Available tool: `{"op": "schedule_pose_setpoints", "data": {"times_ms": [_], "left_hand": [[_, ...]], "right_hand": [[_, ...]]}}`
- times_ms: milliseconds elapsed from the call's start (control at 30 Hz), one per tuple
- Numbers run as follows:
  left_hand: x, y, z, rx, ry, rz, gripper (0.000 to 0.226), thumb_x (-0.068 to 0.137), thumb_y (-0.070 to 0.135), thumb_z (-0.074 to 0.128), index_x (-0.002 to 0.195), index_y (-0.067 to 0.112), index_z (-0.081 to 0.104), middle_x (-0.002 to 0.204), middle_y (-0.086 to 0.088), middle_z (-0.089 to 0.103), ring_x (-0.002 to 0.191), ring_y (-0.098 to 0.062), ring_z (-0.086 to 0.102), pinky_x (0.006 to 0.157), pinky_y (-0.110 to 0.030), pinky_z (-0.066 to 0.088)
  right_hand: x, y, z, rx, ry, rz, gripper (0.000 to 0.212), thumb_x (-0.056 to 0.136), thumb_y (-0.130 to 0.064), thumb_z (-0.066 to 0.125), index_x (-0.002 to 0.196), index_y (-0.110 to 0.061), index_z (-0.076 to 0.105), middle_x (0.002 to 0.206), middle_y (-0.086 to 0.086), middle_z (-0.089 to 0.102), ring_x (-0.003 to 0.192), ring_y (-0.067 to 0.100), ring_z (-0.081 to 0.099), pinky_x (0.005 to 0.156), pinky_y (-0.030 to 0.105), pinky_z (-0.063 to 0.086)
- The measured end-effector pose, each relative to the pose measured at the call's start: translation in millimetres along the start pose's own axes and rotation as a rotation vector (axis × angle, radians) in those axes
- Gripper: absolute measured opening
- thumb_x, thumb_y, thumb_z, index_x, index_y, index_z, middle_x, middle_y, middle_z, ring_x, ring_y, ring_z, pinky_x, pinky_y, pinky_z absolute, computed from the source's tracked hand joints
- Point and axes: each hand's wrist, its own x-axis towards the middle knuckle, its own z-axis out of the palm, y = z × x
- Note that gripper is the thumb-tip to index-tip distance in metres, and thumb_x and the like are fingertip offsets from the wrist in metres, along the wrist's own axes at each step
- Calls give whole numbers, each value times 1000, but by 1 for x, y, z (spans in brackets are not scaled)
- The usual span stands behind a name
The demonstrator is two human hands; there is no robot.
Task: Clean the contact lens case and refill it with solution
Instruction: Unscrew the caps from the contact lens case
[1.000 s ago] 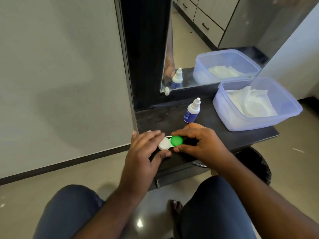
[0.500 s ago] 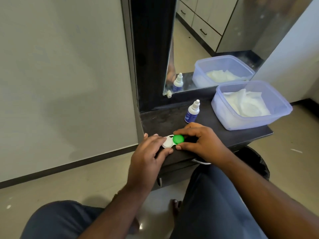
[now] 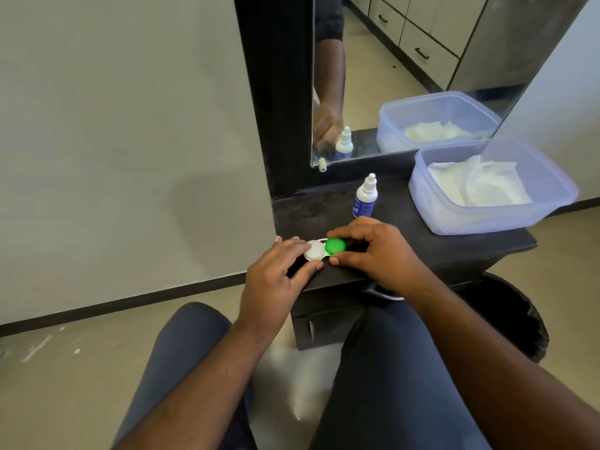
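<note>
A contact lens case (image 3: 324, 250) lies near the front left corner of the dark shelf (image 3: 454, 245), with a white cap on its left well and a green cap (image 3: 336, 245) on its right. My left hand (image 3: 276, 280) pinches the white-capped side between thumb and fingers. Thumb and forefinger of my right hand (image 3: 376, 251) curl round the green cap. A small blue solution bottle (image 3: 366, 198) with a white nozzle stands upright just behind my right hand.
A translucent plastic tub (image 3: 487, 219) holding white tissue sits at the shelf's right end. A mirror (image 3: 406, 76) rises behind the shelf. A dark round bin (image 3: 519, 319) stands on the floor below right. My knees are under the shelf's front edge.
The view has shifted slightly. Both hands stay on the case, the right thumb and finger keeping their grip round the green cap.
</note>
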Motion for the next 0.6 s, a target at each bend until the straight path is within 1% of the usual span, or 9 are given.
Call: {"op": "schedule_pose_setpoints", "data": {"times_ms": [67, 167, 267, 333, 400, 433, 500, 567, 600], "left_hand": [[2, 0, 1, 11, -12, 15, 33, 75, 17, 79, 104, 4, 71, 107, -6, 71, 101, -10, 63, 104, -34, 43], [2, 2, -2, 19, -58, 11, 41, 78, 18, 77, 116, 8, 67, 116, -3, 69, 110, -11, 62, 107, -37, 40], [0, -1, -2, 25, -22, 57, 36, 75, 16, 79, 108, 6, 70, 109, -6, 71, 107, -16, 64, 101, -39, 46], [0, -4, -1, 26, -1, 65, 38, 74, 18, 80, 109, 5, 70, 111, -8, 70, 111, -17, 62, 100, -32, 47], [3, -6, -3, 29, -47, 45, 49, 77, 23, 77, 121, 7, 65, 125, -6, 62, 121, -14, 54, 106, -22, 40], [4, -6, -4, 24, -80, 31, 53, 78, 24, 76, 126, 9, 61, 131, -4, 58, 126, -12, 50, 108, -20, 36], [5, -8, -4, -2, -125, 15, 52, 79, 23, 76, 128, 11, 60, 133, -4, 58, 126, -12, 51, 110, -26, 36], [5, -9, -2, -31, -113, 25, 46, 79, 20, 76, 122, 10, 65, 123, -2, 65, 117, -11, 58, 108, -35, 39], [5, -9, -2, -44, -95, 26, 44, 78, 20, 77, 119, 10, 66, 119, -2, 68, 113, -9, 60, 107, -35, 39]], "right_hand": [[1, 0, -1, 9, -3, 9, 43, 73, -20, 80, 114, -24, 68, 99, -8, 62, 93, 6, 58, 82, 11, 44], [0, 0, -2, 7, -8, 12, 43, 72, -20, 80, 114, -24, 68, 97, -10, 62, 92, 4, 58, 79, 8, 42], [-1, -1, 0, 2, 10, 15, 43, 73, -21, 80, 114, -27, 68, 96, -14, 61, 91, 3, 57, 78, 7, 42], [0, -1, 1, -7, 16, 17, 44, 73, -22, 80, 115, -28, 67, 95, -15, 59, 90, 3, 56, 79, 10, 43], [0, -2, 1, -7, 22, 24, 44, 74, -22, 80, 115, -28, 67, 93, -17, 58, 89, 2, 56, 79, 11, 43], [0, -2, 2, -6, 24, 27, 43, 73, -22, 80, 114, -28, 67, 92, -18, 58, 89, 2, 56, 79, 12, 44], [-1, -4, 1, -9, 26, 32, 43, 73, -22, 80, 114, -28, 67, 91, -18, 57, 88, 2, 56, 79, 13, 44], [-1, -5, 1, -14, 24, 38, 44, 73, -22, 80, 114, -27, 68, 91, -17, 58, 88, 3, 56, 79, 14, 45], [-1, -5, 1, -14, 21, 43, 43, 73, -21, 80, 114, -27, 68, 91, -16, 58, 88, 4, 56, 80, 15, 45]]}}
